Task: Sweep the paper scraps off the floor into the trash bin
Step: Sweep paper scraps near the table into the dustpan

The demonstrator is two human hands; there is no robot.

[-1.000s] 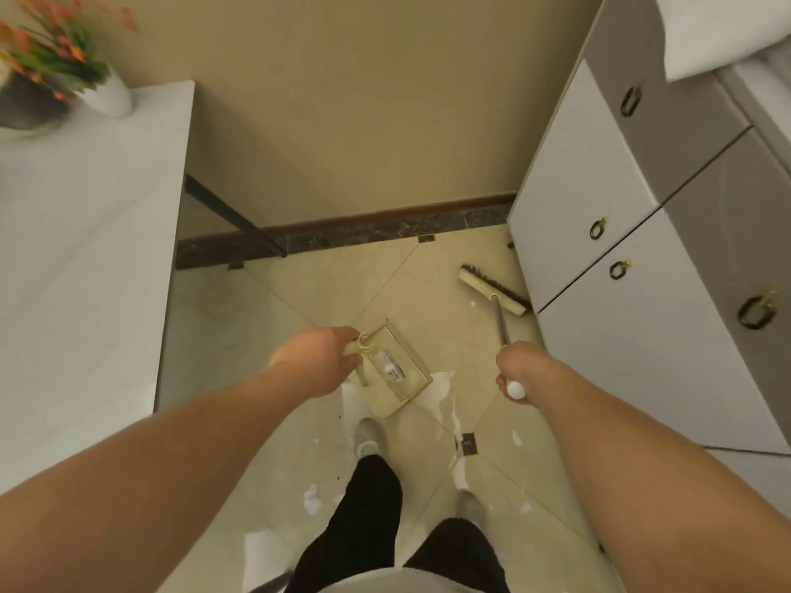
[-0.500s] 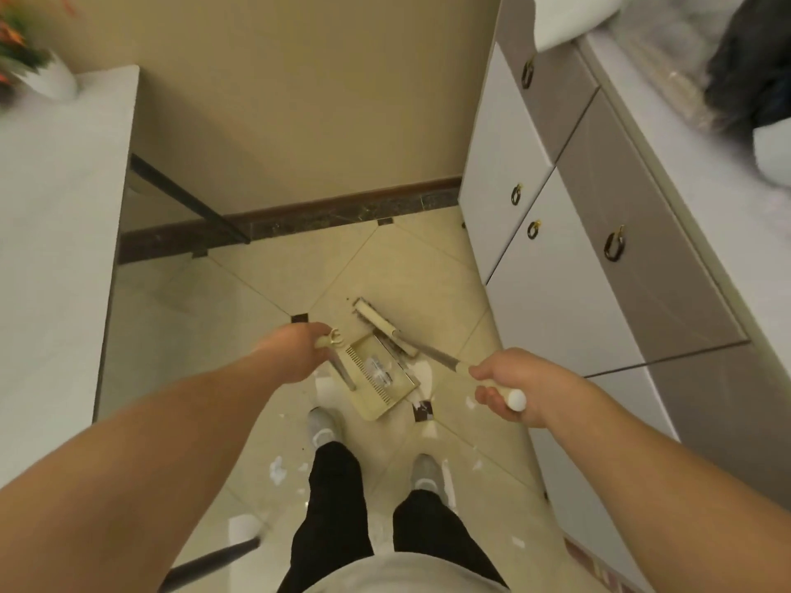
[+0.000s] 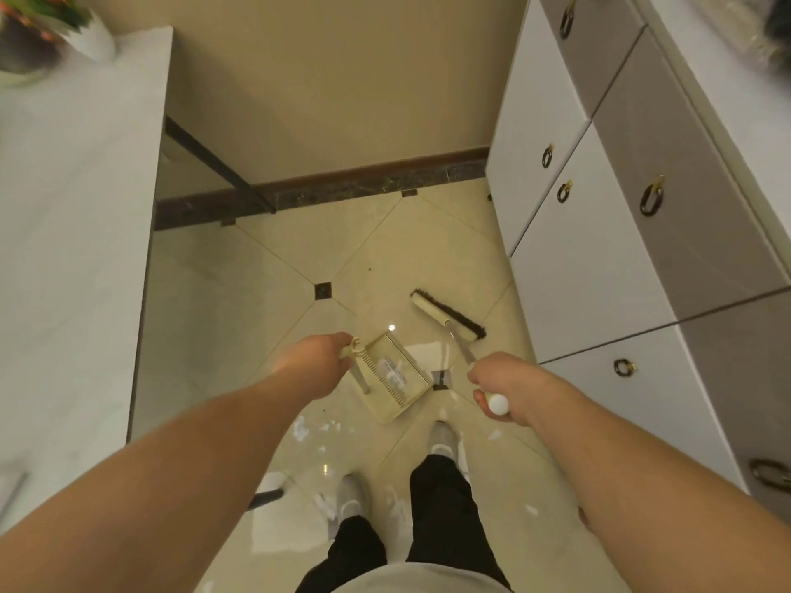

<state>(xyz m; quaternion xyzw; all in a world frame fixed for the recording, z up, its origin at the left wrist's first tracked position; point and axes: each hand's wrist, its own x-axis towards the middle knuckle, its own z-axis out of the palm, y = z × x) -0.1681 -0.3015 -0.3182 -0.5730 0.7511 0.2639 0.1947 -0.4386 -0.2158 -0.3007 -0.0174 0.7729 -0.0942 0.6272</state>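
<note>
Now the left hand [image 3: 319,361] grips the dustpan [image 3: 396,376] handle, and the right hand [image 3: 498,389] grips the broom [image 3: 447,314] stick. The scraps [image 3: 325,428] lie low in the middle of the frame, near the shoes. No bin shows. It seems best to set the pan's lip flat on the floor and brush the scraps in with short, soft strokes.

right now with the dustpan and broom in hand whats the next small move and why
Probably draw the broom back toward the feet. Its head sits on bare tile beyond the dustpan, while the paper scraps lie nearer the shoes, behind both tools. The left hand could then lower the dustpan beside them.
</note>
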